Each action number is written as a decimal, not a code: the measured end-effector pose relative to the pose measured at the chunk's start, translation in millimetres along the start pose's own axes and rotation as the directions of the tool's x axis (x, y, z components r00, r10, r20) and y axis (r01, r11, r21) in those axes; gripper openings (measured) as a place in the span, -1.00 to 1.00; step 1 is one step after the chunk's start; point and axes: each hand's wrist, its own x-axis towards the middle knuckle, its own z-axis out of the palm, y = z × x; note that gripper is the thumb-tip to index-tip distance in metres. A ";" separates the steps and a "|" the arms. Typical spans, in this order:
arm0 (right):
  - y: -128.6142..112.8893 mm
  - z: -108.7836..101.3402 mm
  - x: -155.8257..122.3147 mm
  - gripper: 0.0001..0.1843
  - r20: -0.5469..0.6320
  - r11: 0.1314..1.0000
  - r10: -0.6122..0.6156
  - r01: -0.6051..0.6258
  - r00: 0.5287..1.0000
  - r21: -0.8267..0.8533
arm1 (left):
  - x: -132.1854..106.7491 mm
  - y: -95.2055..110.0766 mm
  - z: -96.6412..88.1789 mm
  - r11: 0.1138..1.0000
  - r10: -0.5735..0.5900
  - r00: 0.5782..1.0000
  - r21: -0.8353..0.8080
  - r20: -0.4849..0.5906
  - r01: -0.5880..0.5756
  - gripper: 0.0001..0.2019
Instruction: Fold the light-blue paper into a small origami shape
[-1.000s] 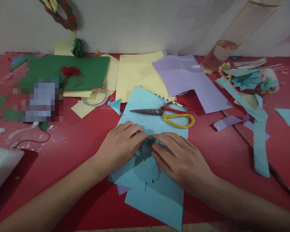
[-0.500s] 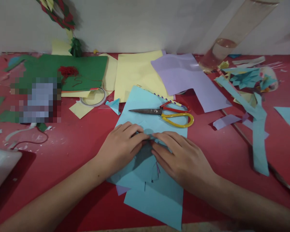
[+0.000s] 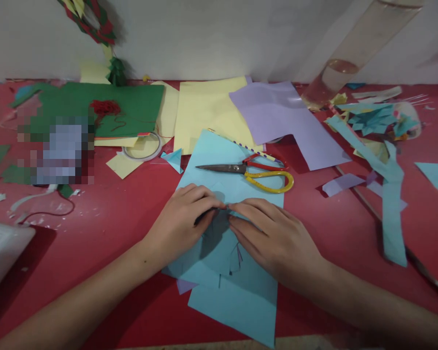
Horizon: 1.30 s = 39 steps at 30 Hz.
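Over the light blue sheets of paper (image 3: 241,301), my left hand (image 3: 191,218) and my right hand (image 3: 273,233) meet fingertip to fingertip. Both are closed in a pinch, and whatever small piece lies between the fingertips is mostly hidden by them. Just beyond my fingers, on the same blue paper, lie scissors (image 3: 237,168) with one red and one yellow handle. A dotted pencil (image 3: 253,147) rests behind the scissors. Close to my right fingers, thin dark lines and a purple sliver (image 3: 240,252) show on the blue paper.
Yellow paper (image 3: 208,107), purple paper (image 3: 277,109) and green paper (image 3: 135,99) lie along the wall. A roll of tape (image 3: 142,147) is at the left. Blue paper strips (image 3: 393,218) and a stick (image 3: 423,272) lie at the right, below a tilted clear tube (image 3: 361,48).
My left fingers have shifted slightly, showing a dark gap under the thumb side. My right hand stays nearly in place; the scissors and papers lie as before.
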 end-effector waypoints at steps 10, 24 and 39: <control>-0.8 0.7 -0.4 -0.82 0.018 0.999 -0.002 0.002 1.000 0.039 | -1.2 7.0 4.0 0.955 0.087 0.996 0.284 -0.007 -0.082 -0.82; 4.7 3.3 0.2 -0.91 0.013 0.977 0.051 -0.052 0.999 0.206 | -7.1 -7.9 -6.0 0.941 0.166 0.986 0.303 -0.019 -0.153 -0.86; 7.3 3.0 9.2 -0.83 0.115 0.366 0.570 -0.377 0.813 0.851 | -3.5 14.4 -11.3 0.820 -0.265 0.964 -0.522 0.020 0.236 -0.85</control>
